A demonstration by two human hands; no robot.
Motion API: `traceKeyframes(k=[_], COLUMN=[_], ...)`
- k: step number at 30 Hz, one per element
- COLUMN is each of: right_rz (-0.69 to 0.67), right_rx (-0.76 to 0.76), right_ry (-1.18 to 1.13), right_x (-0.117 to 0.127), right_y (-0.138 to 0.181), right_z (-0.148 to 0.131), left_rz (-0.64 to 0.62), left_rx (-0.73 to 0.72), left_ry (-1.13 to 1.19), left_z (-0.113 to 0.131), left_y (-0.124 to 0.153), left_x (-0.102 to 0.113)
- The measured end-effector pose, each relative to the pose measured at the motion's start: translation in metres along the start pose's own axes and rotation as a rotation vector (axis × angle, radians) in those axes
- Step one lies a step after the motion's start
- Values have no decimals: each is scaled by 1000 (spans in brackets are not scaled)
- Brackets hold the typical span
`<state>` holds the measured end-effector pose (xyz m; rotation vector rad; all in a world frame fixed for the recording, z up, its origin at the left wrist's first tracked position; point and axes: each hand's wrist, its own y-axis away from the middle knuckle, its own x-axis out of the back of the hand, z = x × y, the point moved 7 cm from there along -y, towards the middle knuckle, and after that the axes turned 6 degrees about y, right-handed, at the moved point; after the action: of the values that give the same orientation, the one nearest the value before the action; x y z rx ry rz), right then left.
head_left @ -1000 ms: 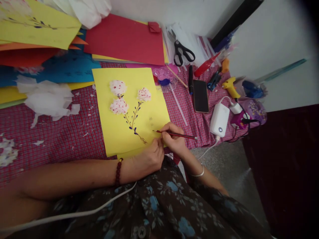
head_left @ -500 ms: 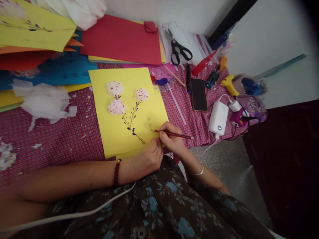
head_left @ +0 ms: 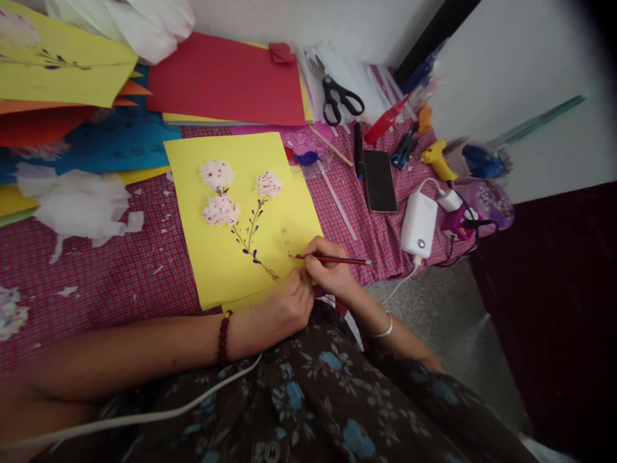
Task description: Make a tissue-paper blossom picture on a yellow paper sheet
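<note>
My right hand is closed around a dark red pencil, its tip on a yellow sheet of paper just below small handwritten characters. Curled fingers of my left hand press together at the sheet's lower right edge, close against my right hand. They seem to grip that edge; the fingertips are hidden. On the sheet are white, red-flecked flower heads and a painted brown stem with dark blue leaves.
Red paper lies behind the sheet, with black-handled scissors alongside. To the right are a phone, a white power bank and a yellow glue gun. Crumpled white tissue lies left on the checked cloth.
The pencil tip has moved slightly down the sheet, and the lower character shows more strokes. My left hand stays at the paper's edge. The whole view has shifted a little.
</note>
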<state>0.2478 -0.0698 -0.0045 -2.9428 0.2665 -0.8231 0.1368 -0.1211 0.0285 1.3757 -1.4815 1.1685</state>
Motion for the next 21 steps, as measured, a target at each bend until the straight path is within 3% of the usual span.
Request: traceKeyframes(k=[12, 21], right_rz=[67, 78], right_rx=[-48, 6], right_ry=[-19, -20], right_x=[4, 3], right_y=[1, 1], right_z=[4, 0], left_rz=[34, 65], left_rx=[2, 42], left_ry=[9, 103], left_z=[1, -1], left_y=[0, 1], left_x=[-1, -1])
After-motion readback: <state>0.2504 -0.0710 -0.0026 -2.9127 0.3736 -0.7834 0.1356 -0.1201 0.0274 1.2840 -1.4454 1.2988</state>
